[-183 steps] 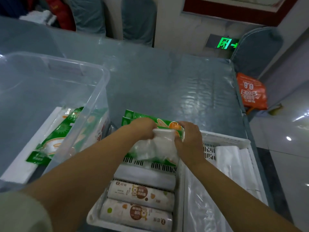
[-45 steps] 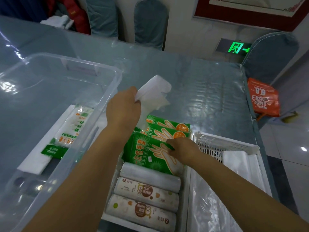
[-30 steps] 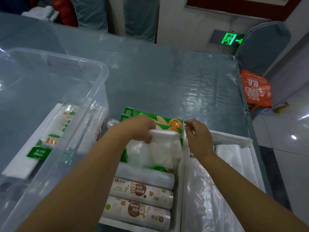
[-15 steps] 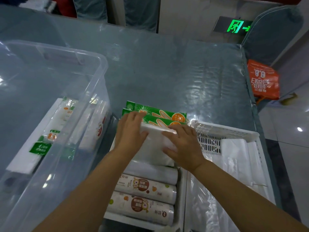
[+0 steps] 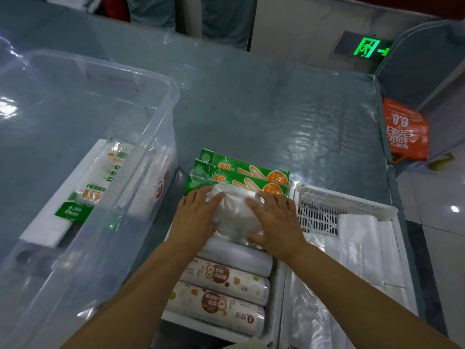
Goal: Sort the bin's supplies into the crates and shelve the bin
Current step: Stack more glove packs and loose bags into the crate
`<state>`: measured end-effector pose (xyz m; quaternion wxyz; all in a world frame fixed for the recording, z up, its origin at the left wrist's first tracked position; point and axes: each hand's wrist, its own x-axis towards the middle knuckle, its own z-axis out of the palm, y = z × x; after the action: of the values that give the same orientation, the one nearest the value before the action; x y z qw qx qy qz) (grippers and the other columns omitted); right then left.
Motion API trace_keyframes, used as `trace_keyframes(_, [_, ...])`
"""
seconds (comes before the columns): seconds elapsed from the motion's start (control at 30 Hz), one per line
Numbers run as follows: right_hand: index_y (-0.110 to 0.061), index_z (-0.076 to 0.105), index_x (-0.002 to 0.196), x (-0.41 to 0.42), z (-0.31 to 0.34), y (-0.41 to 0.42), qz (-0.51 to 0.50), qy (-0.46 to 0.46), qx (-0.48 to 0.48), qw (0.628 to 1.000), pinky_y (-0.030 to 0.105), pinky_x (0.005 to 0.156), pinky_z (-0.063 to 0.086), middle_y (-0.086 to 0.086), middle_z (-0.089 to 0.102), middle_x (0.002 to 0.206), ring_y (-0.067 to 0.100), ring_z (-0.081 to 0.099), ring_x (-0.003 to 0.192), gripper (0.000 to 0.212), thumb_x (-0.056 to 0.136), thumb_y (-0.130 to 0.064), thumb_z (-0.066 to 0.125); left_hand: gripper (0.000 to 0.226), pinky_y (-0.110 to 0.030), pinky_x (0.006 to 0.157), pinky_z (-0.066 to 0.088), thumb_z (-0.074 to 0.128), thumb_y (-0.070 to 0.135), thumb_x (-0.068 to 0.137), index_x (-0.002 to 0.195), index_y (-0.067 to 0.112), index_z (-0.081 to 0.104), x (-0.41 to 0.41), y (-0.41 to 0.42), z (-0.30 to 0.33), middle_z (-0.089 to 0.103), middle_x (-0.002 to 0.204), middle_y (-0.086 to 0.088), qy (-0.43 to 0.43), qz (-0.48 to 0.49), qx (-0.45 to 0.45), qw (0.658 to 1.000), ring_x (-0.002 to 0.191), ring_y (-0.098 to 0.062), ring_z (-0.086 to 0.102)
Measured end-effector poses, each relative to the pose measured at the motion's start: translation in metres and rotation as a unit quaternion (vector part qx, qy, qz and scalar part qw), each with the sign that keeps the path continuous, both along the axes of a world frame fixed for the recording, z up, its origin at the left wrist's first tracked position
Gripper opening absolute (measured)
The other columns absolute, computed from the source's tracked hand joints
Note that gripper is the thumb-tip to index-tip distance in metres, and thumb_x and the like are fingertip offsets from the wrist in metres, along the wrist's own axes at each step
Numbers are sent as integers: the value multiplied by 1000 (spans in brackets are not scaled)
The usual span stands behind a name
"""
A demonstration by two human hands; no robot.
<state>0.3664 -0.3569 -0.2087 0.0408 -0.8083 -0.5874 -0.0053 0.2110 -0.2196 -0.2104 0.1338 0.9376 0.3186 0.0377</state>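
A clear plastic bin (image 5: 161, 117) stands at the left with a white-and-green pack (image 5: 83, 195) and other flat packs inside. To its right a white crate (image 5: 176, 321) holds green glove packs (image 5: 241, 176) at its far end and three rolls (image 5: 221, 290) nearer me. A clear plastic bag bundle (image 5: 234, 217) lies on the green packs. My left hand (image 5: 195, 217) and my right hand (image 5: 279, 222) press flat on it from either side. A second white crate (image 5: 344, 200) at the right holds white plastic bags (image 5: 359, 238).
Everything stands on a table under a shiny grey-blue cover (image 5: 276, 117). Its right edge drops to a tiled floor, where an orange bag (image 5: 405, 132) lies. Covered chairs stand behind the table and at the far right.
The left hand brought the clear bag bundle down from above onto the green packs. Both hands now lie flatter and lower on it, pressing it into the crate.
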Motion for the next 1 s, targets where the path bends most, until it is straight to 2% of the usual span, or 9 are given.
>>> trace_keyframes(0.13, [-23,50,127,-1,2,0,-1,0,-9,1000,44,88,41,9,54,125,32,50,109,82,55,-52,77,77,-38,106,28,65,12,71,137,30,31,2,3,3,32,144,-3,25,8,-30,999,131,-24,31])
trace_keyframes(0.23, [-21,53,123,-1,6,-3,-14,6,24,1000,43,86,41,8,57,119,31,51,106,73,60,-49,77,74,-39,106,31,69,16,73,137,28,32,-1,-2,15,31,144,-3,2,28,-37,999,130,-24,33])
trace_keyframes(0.37, [-17,62,113,3,24,-3,-42,22,110,993,40,83,38,8,62,113,30,53,102,48,70,-35,73,56,-41,102,39,64,19,81,133,22,43,3,-6,62,46,136,-6,-69,33,-37,996,122,-25,44])
trace_keyframes(0.47, [-15,65,106,6,54,5,-54,20,161,985,37,79,36,8,65,105,31,55,96,37,72,-30,67,43,-38,89,42,59,16,81,123,21,54,11,-1,119,59,121,-6,-111,16,-2,994,109,-28,53])
trace_keyframes(0.53, [-16,67,102,3,79,13,-59,19,197,979,36,78,32,6,66,99,31,56,93,34,74,-32,57,40,-36,85,42,58,16,80,120,22,57,11,4,154,60,117,-6,-125,2,24,992,108,-29,54])
trace_keyframes(0.6, [-15,67,101,-4,102,21,-54,16,229,972,35,79,31,6,67,97,30,57,92,33,76,-32,54,40,-36,86,42,57,17,81,120,22,56,3,8,178,60,118,-6,-118,-25,44,992,110,-30,54])
trace_keyframes(0.8, [-13,68,101,-54,145,51,-47,32,295,954,33,82,35,6,69,95,28,61,90,28,74,-19,65,41,-36,90,42,55,21,84,125,27,51,-52,45,216,56,124,-2,-55,-58,85,993,114,-27,51])
trace_keyframes(0.93, [-14,68,101,-103,154,77,-62,116,291,948,33,74,48,3,69,91,19,60,76,24,77,-12,68,39,-37,90,42,58,24,84,123,28,53,-111,98,229,58,123,0,-51,-43,85,994,113,-25,53])
trace_keyframes(1.0, [-19,67,101,-131,153,92,-90,160,261,948,27,69,45,-1,66,89,13,56,72,21,81,-16,65,39,-38,92,42,58,25,84,123,28,52,-141,127,228,58,126,1,-46,-29,82,995,114,-25,53])
